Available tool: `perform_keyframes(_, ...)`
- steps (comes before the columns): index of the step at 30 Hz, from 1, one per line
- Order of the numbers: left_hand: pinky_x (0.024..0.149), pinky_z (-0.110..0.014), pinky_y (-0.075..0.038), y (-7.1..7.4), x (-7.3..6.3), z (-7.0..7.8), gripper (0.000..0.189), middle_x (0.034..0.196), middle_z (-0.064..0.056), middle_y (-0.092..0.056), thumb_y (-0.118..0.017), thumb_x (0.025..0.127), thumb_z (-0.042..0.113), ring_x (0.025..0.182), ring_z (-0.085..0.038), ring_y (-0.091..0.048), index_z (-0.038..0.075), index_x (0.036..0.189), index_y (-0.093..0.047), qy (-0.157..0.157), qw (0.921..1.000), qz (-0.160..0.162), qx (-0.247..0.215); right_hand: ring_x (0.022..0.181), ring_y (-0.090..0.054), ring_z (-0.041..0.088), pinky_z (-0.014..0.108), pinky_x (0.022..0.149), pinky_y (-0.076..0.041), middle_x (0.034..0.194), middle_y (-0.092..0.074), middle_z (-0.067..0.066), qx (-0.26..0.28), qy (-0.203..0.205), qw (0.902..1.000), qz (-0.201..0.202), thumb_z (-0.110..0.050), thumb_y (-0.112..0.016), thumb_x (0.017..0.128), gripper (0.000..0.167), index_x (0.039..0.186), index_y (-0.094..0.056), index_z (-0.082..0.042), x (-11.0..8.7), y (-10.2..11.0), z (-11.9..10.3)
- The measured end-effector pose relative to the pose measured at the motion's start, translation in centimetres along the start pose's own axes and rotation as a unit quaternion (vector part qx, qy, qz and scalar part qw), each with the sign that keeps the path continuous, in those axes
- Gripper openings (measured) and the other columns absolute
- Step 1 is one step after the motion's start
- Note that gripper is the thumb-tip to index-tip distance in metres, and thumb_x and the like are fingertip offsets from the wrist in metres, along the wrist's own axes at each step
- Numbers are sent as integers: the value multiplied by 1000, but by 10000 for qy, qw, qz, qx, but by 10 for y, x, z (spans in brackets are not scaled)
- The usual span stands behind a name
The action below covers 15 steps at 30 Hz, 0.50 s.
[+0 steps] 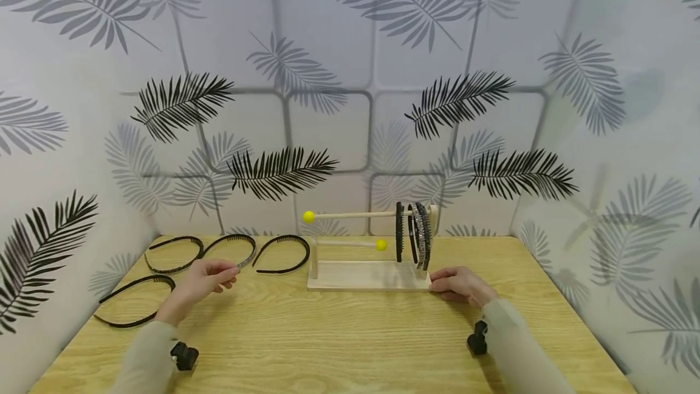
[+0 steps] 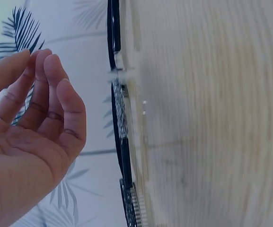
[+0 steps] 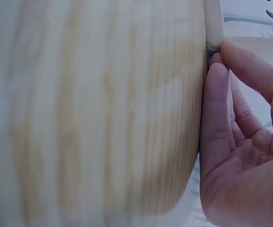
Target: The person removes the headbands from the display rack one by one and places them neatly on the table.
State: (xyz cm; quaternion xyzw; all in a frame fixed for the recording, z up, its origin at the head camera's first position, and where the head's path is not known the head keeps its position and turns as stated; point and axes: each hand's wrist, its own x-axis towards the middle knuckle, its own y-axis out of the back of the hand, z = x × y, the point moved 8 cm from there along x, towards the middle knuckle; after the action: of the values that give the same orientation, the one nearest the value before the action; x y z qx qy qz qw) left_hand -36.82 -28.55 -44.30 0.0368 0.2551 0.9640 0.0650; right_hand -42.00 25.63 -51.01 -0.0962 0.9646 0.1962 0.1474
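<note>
Four dark headbands (image 1: pixel 249 258) lie left of the upright wooden rack (image 1: pixel 366 276).

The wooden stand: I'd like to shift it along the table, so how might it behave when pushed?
The wooden stand would probably slide rather than tip, as its long, flat base lies on the table. Its plain wood suggests it is stiff. Headbands hang from its upper rod, so they may sway.

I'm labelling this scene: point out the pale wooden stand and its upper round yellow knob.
Pale wooden stand (image 1: pixel 366 276): head view, base board.
Upper round yellow knob (image 1: pixel 308 216): head view, its middle.
</note>
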Motion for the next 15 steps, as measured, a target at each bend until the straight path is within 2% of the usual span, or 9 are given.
perform_keyframes(7,79,-42,-55,-32,6,10,40,104,-21,-67,-59,100,29,87,-19,-63,-5,120,-63,-63,9995,-268,-119,87,-69,10,30,78,-58,107,-71,6,25,15,10000,-22,-11,-73,88,48,131,-58,4,2,0,-1)
perform_keyframes(11,78,-42,-55,-45,9,15,38,101,-17,-68,-59,100,29,86,-18,-63,-4,119,-65,-102,9993,-331,-125,88,-69,11,30,79,-58,109,-71,7,53,12,10000,-72,-12,-74,87,49,131,-58,4,3,-3,-1)
perform_keyframes(15,77,-42,-55,-57,12,24,37,99,-16,-68,-60,99,29,86,-23,-64,-4,117,-65,-224,9984,-474,-203,89,-69,10,30,80,-58,111,-70,8,21,25,10000,-31,-12,-74,87,51,132,-57,5,2,-2,-1)
